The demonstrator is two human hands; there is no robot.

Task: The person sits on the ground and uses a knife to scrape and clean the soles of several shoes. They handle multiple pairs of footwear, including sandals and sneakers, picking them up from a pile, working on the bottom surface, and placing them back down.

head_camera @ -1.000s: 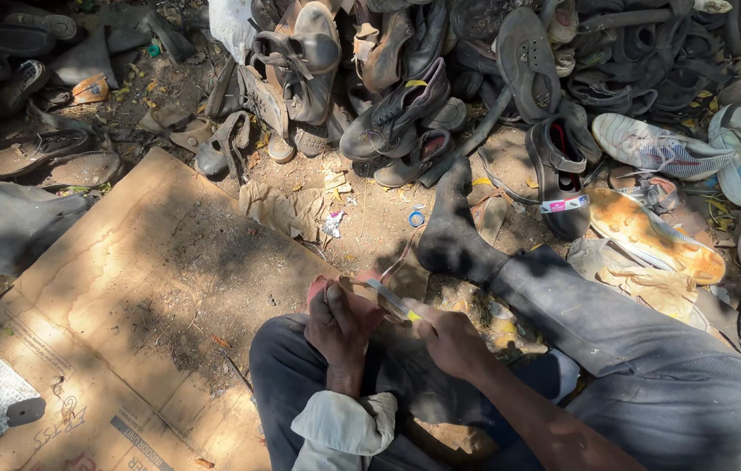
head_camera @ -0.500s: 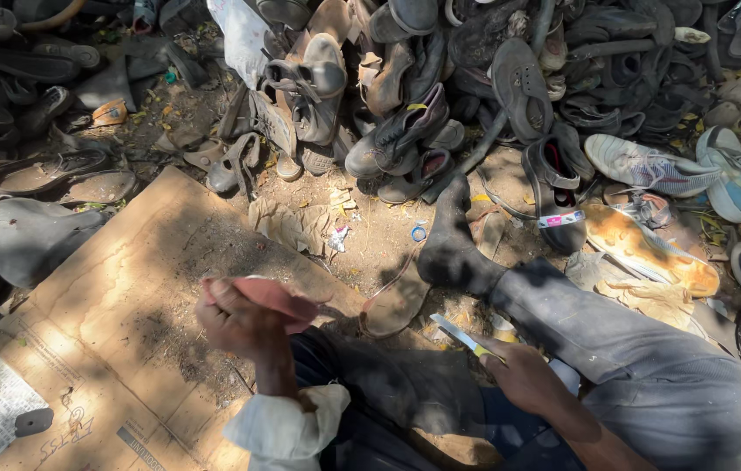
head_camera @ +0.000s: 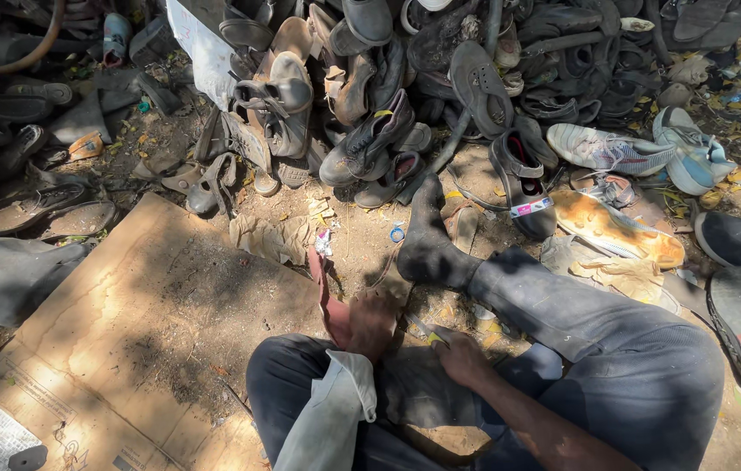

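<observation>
Left hand: closed round the lower end of a reddish sole piece, above the lap.
Sole axis: long, running up and away from the person, tilted left.
Right hand: curled on a small yellow-handled tool (blade unclear), just right of the sole.
Nearer hand: left, already gripping.
Ground: cardboard sheet at left.

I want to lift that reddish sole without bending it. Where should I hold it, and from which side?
Probably by its near end, from below. The reddish sole stands on edge, thin and long, its tip pointing away. The left hand already clasps that near end, while the right hand holds a small tool beside it.
</observation>
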